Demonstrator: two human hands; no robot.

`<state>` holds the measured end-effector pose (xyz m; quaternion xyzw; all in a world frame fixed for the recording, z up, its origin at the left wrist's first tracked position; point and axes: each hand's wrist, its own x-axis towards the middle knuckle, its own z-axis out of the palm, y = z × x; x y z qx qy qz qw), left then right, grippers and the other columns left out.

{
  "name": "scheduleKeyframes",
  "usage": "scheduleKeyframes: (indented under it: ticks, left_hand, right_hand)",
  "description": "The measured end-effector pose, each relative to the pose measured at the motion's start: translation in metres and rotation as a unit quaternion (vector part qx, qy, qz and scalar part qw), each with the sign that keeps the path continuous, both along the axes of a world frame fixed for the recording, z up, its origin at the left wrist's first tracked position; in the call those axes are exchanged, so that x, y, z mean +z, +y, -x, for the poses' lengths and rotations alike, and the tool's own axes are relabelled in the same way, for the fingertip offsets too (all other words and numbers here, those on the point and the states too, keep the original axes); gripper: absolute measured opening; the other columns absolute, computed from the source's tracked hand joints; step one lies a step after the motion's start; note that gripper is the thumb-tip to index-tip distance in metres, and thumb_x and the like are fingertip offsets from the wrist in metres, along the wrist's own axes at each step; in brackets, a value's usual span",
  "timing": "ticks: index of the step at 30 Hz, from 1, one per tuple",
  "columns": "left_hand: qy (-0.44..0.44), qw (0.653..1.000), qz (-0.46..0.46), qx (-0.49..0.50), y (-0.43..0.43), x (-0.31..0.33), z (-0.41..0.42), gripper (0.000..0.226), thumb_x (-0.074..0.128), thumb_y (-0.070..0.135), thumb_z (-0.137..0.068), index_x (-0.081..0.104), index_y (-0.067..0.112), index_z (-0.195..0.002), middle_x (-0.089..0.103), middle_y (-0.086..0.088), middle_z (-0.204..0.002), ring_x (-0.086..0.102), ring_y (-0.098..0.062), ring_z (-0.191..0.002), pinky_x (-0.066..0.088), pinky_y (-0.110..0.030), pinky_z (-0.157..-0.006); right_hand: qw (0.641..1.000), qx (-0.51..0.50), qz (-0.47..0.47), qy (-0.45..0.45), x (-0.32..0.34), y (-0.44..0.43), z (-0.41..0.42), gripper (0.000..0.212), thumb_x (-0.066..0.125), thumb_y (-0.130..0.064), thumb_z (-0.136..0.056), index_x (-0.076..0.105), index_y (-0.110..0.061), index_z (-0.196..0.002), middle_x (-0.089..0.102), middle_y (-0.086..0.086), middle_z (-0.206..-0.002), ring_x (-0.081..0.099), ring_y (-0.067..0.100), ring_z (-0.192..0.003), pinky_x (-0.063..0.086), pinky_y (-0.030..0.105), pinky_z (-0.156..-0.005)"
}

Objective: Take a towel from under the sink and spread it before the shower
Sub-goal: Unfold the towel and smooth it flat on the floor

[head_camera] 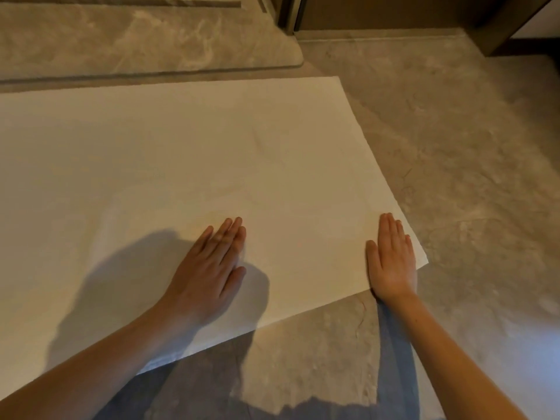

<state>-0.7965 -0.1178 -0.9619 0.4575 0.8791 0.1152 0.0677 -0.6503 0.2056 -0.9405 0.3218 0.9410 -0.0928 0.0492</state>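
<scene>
A large white towel (188, 165) lies spread flat on the marble floor, running off the left edge of view. Its far edge sits just short of the raised shower threshold (151, 71). My left hand (209, 268) rests palm down on the towel near its front edge, fingers together and flat. My right hand (392, 259) lies flat, palm down, on the towel's near right corner. Neither hand grips the cloth.
Grey-beige marble floor (454, 177) extends to the right and in front of the towel. A dark door frame post (291, 13) stands at the top centre. A brown cabinet (500, 22) sits at the top right. Shadows of my arms fall on the floor below.
</scene>
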Motion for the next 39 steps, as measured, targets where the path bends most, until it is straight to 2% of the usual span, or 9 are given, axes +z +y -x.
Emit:
scheduleKeyframes:
  ticks: [4,7,10,14,17,23,30,35,39]
  left_hand:
    - [0.002,1.0,-0.011,-0.009,0.0,0.009,0.015,0.062,0.023,0.039,-0.101,0.02,0.005,-0.152,0.012,-0.01,-0.162,0.009,-0.021,-0.15,0.012,-0.041,-0.12]
    - [0.029,0.999,-0.018,0.035,0.006,0.02,0.055,0.061,0.025,0.035,-0.099,0.026,0.002,-0.15,0.021,-0.015,-0.159,0.019,-0.027,-0.148,0.01,-0.041,-0.12]
    - [0.039,0.996,0.012,0.079,0.01,0.024,0.095,0.064,0.019,0.035,-0.094,0.029,0.001,-0.148,0.026,-0.018,-0.156,0.024,-0.032,-0.145,0.008,-0.04,-0.119]
    - [0.036,0.995,0.031,0.084,0.002,0.005,0.109,0.068,0.01,0.041,-0.094,0.014,0.009,-0.154,0.011,-0.007,-0.162,0.006,-0.02,-0.15,-0.001,-0.036,-0.121]
    - [0.03,0.995,0.003,0.091,-0.001,-0.003,0.109,0.064,0.019,0.039,-0.097,0.017,0.011,-0.154,0.012,-0.005,-0.162,0.007,-0.017,-0.149,0.004,-0.038,-0.121]
    - [0.018,0.995,-0.017,0.098,-0.001,-0.002,0.107,0.061,0.025,0.036,-0.098,0.022,0.009,-0.153,0.016,-0.005,-0.161,0.012,-0.019,-0.149,0.01,-0.04,-0.121]
    - [0.031,0.994,0.018,0.099,0.004,0.006,0.106,0.069,0.006,0.043,-0.093,0.012,0.009,-0.153,0.008,-0.006,-0.162,0.008,-0.021,-0.15,0.004,-0.038,-0.121]
    - [0.053,0.995,0.01,0.078,0.038,0.018,0.125,0.066,0.01,0.04,-0.096,0.013,0.008,-0.153,0.011,-0.009,-0.162,0.01,-0.023,-0.15,0.001,-0.038,-0.121]
    - [0.057,0.995,0.025,0.072,0.057,0.013,0.152,0.065,0.008,0.035,-0.095,0.009,0.007,-0.153,0.009,-0.008,-0.162,0.004,-0.021,-0.15,-0.004,-0.037,-0.121]
  right_hand:
    - [0.995,0.062,-0.004,0.074,0.013,-0.054,0.049,0.07,0.002,-0.053,-0.099,0.007,-0.013,-0.156,0.004,0.003,-0.164,0.0,0.018,-0.151,0.004,0.04,-0.123]
    - [0.977,0.173,0.046,0.114,0.015,-0.123,0.122,0.063,0.014,-0.046,-0.102,0.015,-0.013,-0.155,0.013,0.003,-0.163,0.007,0.02,-0.151,0.005,0.038,-0.122]
    - [0.962,0.245,0.061,0.101,0.006,-0.172,0.177,0.059,0.024,-0.037,-0.103,0.017,-0.012,-0.155,0.016,0.005,-0.163,0.008,0.022,-0.15,0.003,0.039,-0.122]
    - [0.956,0.285,0.034,0.053,-0.014,-0.167,0.195,0.059,0.022,-0.039,-0.103,0.01,-0.016,-0.157,0.009,0.002,-0.164,0.002,0.019,-0.151,-0.002,0.037,-0.121]
    - [0.962,0.267,0.024,0.057,-0.018,-0.131,0.184,0.06,0.021,-0.041,-0.102,0.012,-0.018,-0.157,0.012,-0.001,-0.163,0.006,0.018,-0.151,0.0,0.037,-0.121]
    - [0.989,0.139,0.008,0.05,-0.014,-0.029,0.145,0.062,0.014,-0.043,-0.1,0.013,-0.016,-0.156,0.012,0.0,-0.164,0.006,0.016,-0.15,0.002,0.035,-0.121]
    - [0.999,0.042,-0.013,0.012,0.0,0.009,0.13,0.057,0.018,-0.034,-0.105,0.005,-0.011,-0.156,0.005,0.006,-0.165,0.002,0.019,-0.151,0.003,0.042,-0.122]
    - [0.977,0.184,0.019,0.106,0.013,-0.088,0.195,0.061,0.018,-0.037,-0.1,0.019,-0.009,-0.154,0.019,0.007,-0.162,0.012,0.024,-0.15,0.007,0.041,-0.121]
    - [0.968,0.22,0.07,0.103,-0.001,-0.138,0.241,0.055,0.021,-0.031,-0.104,0.018,-0.011,-0.155,0.017,0.004,-0.163,0.008,0.021,-0.15,0.001,0.036,-0.121]
